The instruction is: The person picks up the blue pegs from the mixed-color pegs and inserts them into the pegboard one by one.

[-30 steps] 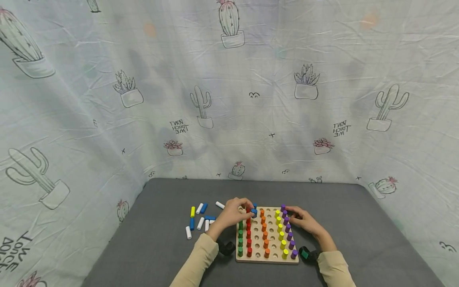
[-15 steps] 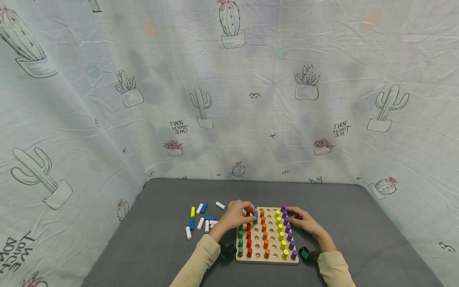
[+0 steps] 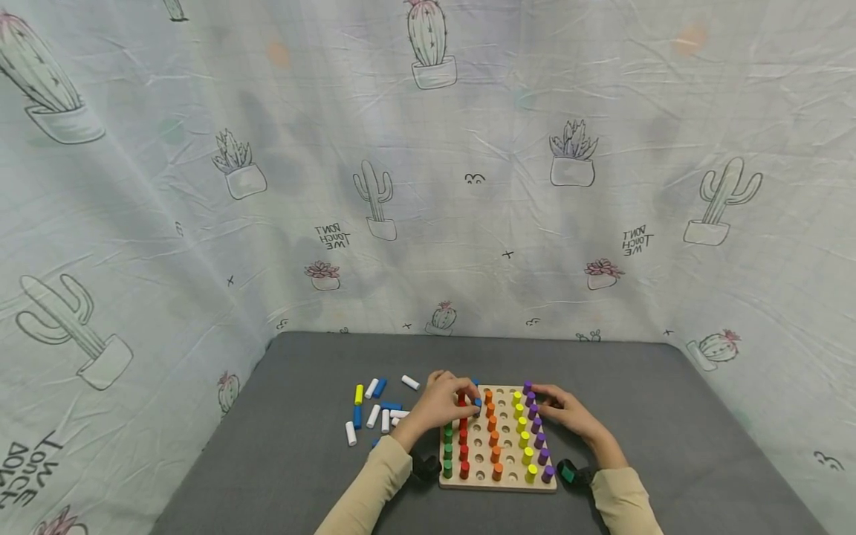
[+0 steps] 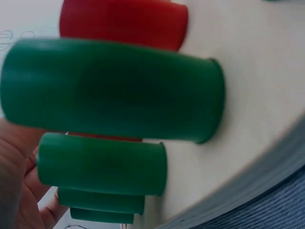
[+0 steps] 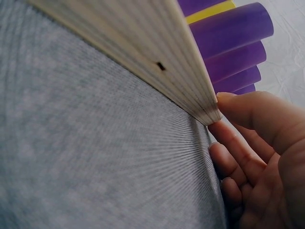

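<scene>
My left hand pinches a blue peg between thumb and fingers, over the second hole of the blue column on a wooden pegboard. How deep the peg sits is hidden by the fingers. In the left wrist view, upright green pegs cover most of the left hand. With thumb on top and a finger below, my right hand grips the board's right edge near the purple pegs. The right wrist view shows that right hand at the wooden edge.
Loose white pegs, blue pegs and one yellow peg lie left of the board on the grey table. Red pegs, orange pegs and yellow pegs stand in columns. A printed curtain hangs behind.
The left hand has moved the blue peg slightly right and toward the near side, and lowered it at the board. The right hand stays at the edge.
</scene>
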`<act>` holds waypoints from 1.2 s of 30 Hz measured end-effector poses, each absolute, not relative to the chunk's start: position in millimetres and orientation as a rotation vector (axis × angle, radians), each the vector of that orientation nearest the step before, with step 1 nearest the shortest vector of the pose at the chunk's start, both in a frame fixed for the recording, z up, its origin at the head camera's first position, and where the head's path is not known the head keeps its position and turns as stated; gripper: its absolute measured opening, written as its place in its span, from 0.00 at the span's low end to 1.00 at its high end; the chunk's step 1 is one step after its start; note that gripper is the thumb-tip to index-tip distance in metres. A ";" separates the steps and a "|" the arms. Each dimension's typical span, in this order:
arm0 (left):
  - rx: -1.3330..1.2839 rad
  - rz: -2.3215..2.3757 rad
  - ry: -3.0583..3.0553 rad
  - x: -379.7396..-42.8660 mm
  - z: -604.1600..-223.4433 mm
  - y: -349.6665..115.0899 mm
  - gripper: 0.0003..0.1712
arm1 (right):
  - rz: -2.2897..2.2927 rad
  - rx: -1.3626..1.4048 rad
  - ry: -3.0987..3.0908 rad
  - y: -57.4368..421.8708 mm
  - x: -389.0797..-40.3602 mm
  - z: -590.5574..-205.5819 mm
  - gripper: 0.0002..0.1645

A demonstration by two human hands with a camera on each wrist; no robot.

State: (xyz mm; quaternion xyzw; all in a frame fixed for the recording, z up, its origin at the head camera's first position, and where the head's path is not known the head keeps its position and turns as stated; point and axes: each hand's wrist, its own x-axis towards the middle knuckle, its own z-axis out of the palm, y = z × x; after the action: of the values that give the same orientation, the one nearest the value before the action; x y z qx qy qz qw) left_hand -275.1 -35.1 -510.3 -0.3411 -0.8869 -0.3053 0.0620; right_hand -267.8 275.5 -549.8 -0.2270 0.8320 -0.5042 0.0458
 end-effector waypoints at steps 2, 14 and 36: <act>-1.035 -0.911 -2.674 -274.2 -510.6 -34.7 0.08 | -1.540 -0.691 2.538 275.8 -268.3 -550.3 0.27; -1.010 -0.924 -2.698 -274.0 -512.1 -34.5 0.09 | -1.540 -0.709 2.544 275.1 -267.4 -548.4 0.26; -1.003 -0.935 -2.715 -274.8 -510.8 -36.6 0.10 | -1.547 -0.724 2.540 274.9 -267.1 -549.1 0.26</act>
State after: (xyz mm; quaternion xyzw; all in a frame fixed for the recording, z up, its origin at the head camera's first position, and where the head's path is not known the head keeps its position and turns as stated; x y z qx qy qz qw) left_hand -274.8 -36.6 -510.8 -0.3292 -0.8915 -0.3071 0.0499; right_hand -267.1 274.9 -549.1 -0.2363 0.8291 -0.5050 0.0403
